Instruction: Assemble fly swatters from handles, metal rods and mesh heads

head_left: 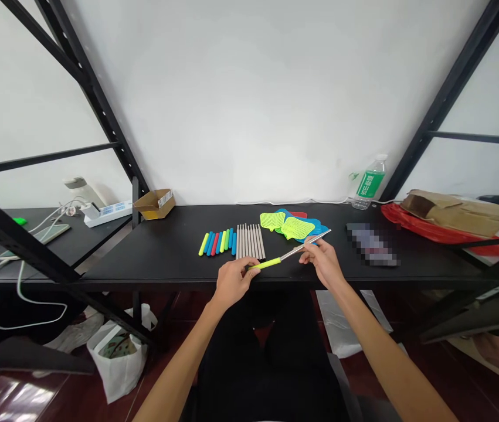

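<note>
My left hand (233, 282) is closed around the end of a yellow-green plastic handle (269, 264) above the table's front edge. A shiny metal rod (292, 252) runs on from that handle, up and to the right. My right hand (326, 266) pinches the rod near its far part. Beyond my left hand lie several short coloured handles (216, 244) in a row, yellow-green, blue and red. Next to them is a row of several grey metal rods (250, 240). Flat mesh fly swatter heads (297, 228) in yellow-green, blue and red are piled behind my right hand.
A small open cardboard box (156, 206) stands at the back left of the black table (143, 252). To the right are a water bottle (370, 181), a blurred-out flat object (371, 244) and a red bag (429, 229) under brown packaging. Black metal posts (443, 82) flank the table.
</note>
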`<state>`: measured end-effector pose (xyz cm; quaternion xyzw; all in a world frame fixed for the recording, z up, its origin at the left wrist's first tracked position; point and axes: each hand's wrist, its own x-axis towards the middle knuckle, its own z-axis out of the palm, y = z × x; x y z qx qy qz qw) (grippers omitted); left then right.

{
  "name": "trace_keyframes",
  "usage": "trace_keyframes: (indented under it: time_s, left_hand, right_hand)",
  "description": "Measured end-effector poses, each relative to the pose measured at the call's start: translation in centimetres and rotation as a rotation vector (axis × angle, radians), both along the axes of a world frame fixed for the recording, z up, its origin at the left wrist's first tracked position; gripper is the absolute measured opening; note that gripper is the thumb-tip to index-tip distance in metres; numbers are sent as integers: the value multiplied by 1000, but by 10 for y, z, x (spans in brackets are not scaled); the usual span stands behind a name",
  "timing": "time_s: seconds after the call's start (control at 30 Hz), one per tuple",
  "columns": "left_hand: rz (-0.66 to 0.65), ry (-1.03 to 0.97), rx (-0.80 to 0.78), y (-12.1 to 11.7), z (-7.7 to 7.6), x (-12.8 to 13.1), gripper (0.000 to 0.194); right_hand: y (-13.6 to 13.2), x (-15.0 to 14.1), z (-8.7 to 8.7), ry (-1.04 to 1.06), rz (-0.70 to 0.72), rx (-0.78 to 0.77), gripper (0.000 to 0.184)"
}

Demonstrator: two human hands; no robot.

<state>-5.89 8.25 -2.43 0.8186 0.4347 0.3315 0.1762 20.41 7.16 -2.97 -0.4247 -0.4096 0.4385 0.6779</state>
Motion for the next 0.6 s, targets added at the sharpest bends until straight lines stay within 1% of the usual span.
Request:
trace_keyframes:
  time_s: [0.33, 0.6]
  left_hand:
    - [-19, -33, -66, -1, 3, -3, 23]
    - [-70, -145, -103, 1, 2, -4, 23]
  right_hand:
    - [-2, -3, 1, -37, -29, 18, 32]
    - [-3, -3, 0, -66, -23, 18, 34]
